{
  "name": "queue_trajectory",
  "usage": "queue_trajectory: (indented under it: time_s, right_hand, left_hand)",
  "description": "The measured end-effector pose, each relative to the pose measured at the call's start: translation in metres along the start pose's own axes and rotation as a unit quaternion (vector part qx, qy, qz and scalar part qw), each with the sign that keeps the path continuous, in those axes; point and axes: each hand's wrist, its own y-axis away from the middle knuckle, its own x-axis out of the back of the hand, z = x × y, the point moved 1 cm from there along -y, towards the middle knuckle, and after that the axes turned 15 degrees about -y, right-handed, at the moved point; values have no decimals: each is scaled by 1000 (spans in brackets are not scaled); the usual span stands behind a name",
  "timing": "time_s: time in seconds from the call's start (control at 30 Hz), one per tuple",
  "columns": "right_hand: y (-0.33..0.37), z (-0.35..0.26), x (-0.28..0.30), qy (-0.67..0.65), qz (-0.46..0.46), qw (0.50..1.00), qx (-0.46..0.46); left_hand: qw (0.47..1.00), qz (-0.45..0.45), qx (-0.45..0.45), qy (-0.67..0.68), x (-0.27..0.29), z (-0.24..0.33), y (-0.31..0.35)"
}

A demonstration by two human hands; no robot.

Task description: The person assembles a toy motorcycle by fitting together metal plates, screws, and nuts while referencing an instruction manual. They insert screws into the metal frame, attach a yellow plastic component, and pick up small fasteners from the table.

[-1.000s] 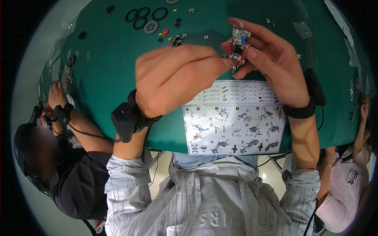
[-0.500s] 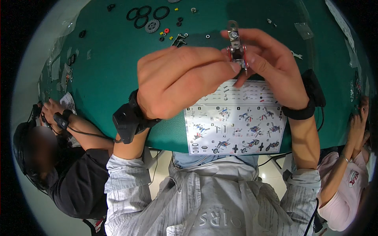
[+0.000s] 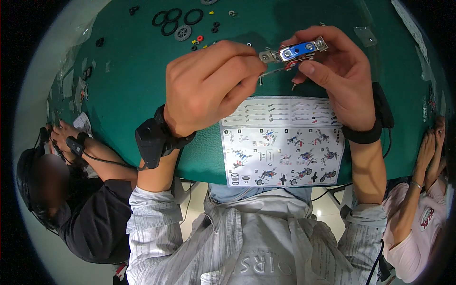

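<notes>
Above the green table (image 3: pixel 128 95) I hold a small metal model assembly (image 3: pixel 297 51) with a blue plate and silver ends, lying roughly level. My right hand (image 3: pixel 337 76) grips it from the right and below, thumb under it. My left hand (image 3: pixel 209 85) pinches its left silver end, where a thin metal piece sticks out. Both wrists carry black bands. Under my hands lies a white instruction sheet (image 3: pixel 282 142) with small pictures of build steps.
Black tyres and rings (image 3: pixel 173 21) and small coloured bits (image 3: pixel 202 40) lie at the table's far side. A small screw (image 3: pixel 294 87) lies above the sheet. One person sits at my left (image 3: pixel 71 190), another at my right (image 3: pixel 422 190), both at the table edge.
The assembly has turned from upright to lying level and has been lifted slightly. My left hand has shifted from covering it to pinching its left end.
</notes>
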Motion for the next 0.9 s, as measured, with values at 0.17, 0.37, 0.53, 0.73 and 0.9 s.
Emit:
queue_trajectory:
  time_s: [0.17,0.37,0.53,0.73,0.9]
  right_hand:
    - [-1,-1,1,14,-12,1000,14]
    - [0,1,0,8,-28,999,31]
    - [4,0,2,27,7,1000,-10]
    - [0,-5,-10,-41,25,998,-27]
    - [-1,-9,-9,-41,13,997,-67]
  left_hand:
    - [999,-27,20,9,-1,0,2]
    - [998,-54,24,19,4,2,1]
    - [998,-42,31,29,6,-1,1]
    - [998,-1,59,17,2,0,6]
    - [997,5,78,26,3,2,4]
